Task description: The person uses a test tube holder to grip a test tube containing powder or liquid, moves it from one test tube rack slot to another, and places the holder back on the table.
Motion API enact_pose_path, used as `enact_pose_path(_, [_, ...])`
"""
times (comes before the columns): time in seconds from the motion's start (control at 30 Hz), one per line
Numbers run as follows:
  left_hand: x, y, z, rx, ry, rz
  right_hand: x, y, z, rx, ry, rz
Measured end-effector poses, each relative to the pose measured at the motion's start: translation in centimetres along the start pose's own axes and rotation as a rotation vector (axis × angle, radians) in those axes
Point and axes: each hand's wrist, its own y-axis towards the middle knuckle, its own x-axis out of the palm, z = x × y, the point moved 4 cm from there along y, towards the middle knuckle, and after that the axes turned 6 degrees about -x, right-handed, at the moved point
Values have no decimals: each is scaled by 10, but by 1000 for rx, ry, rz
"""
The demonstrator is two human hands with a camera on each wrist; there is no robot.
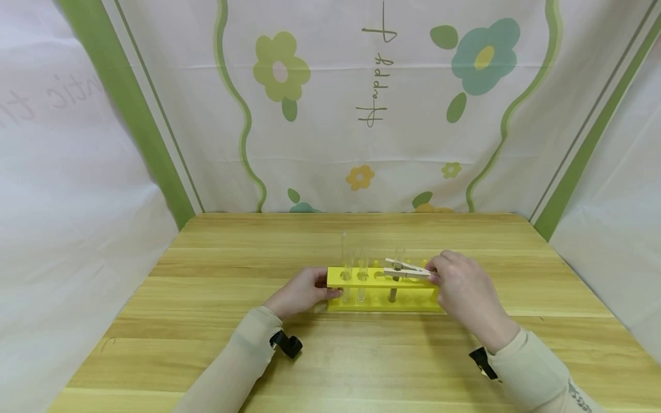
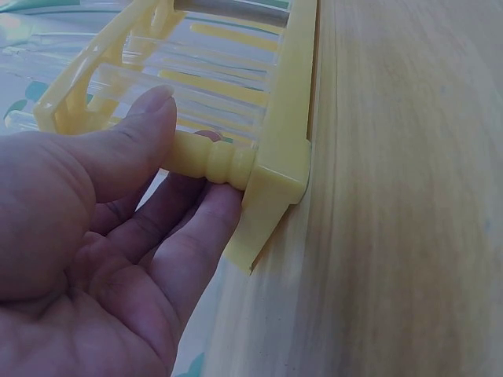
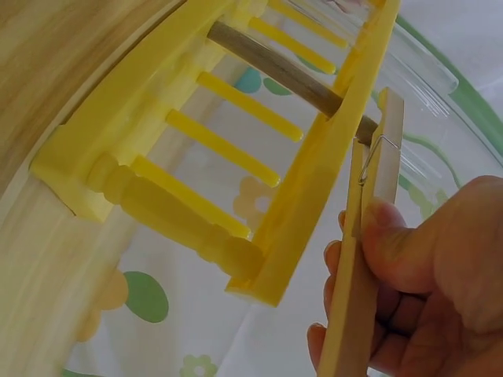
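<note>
Now, dark-filled test tube (image 1: 393, 295) stands upright, just left of my nearer right hand (image 1: 467, 289), whose fingers (image 3: 401, 247) pinch a wooden clamp (image 1: 413, 275). My left hand (image 1: 302, 293) grips the yellow rack (image 1: 379, 283) by its end post (image 2: 228, 162).

One rack (image 1: 376, 283), one clamp (image 1: 413, 274)

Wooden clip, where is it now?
In the head view, the wooden clip is in the right hand, over the right half of the yellow rack, its tip at the dark-filled tube.
</note>
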Motion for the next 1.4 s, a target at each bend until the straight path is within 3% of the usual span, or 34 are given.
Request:
enact_pose_path(0.73, [1,-1,0,1,12,-4,-33,14,-3,-64,-28,146])
enact_pose_path(1.4, [0,-3,2,-2,37,-5,-68,25,-3,-38,-36,210])
